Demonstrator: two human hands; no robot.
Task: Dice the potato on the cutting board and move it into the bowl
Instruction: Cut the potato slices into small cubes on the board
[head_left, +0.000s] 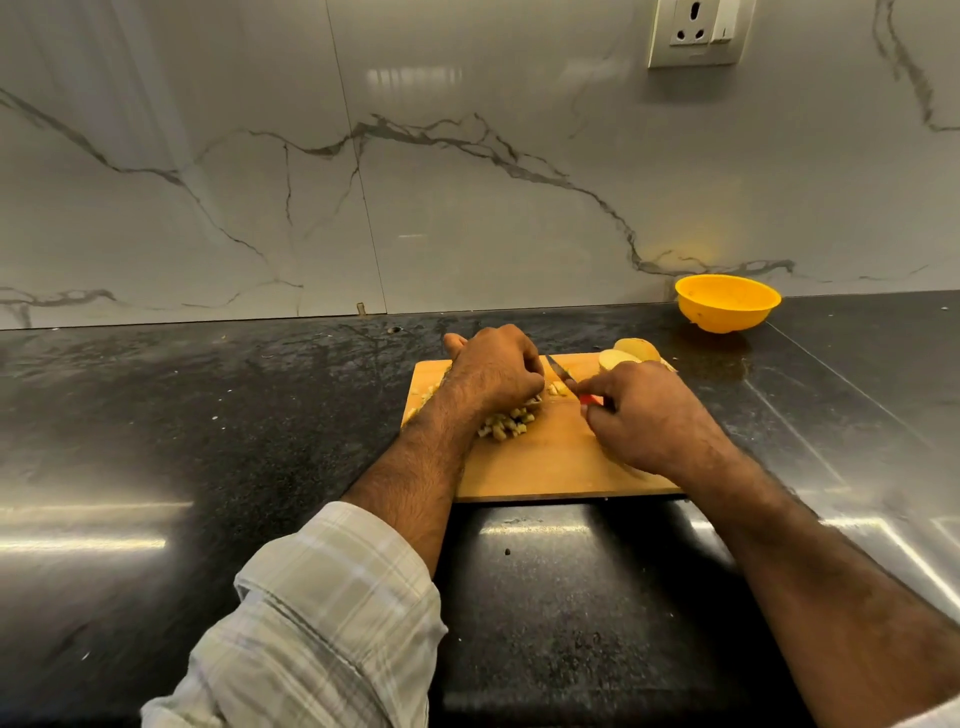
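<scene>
A person works at a rectangular wooden cutting board (545, 467) on a glossy, speckled black stone counter (208, 467). The right hand (649, 421) grips a small knife (563, 375) by its red handle, the thin metal blade angled toward the board's far edge. The left hand (493, 374) is curled, knuckles up, over a heap of small pale potato cubes (506, 422) near the board's middle (whether it pinches a piece underneath cannot be told). Two smooth, rounded potato halves (628, 354) sit at the board's far right corner. Beyond that corner, well apart from the board, a round yellow plastic bowl (727, 304) stands against the veined marble-look wall (467, 182). A checked sleeve (322, 613) is rolled up on the left forearm.
</scene>
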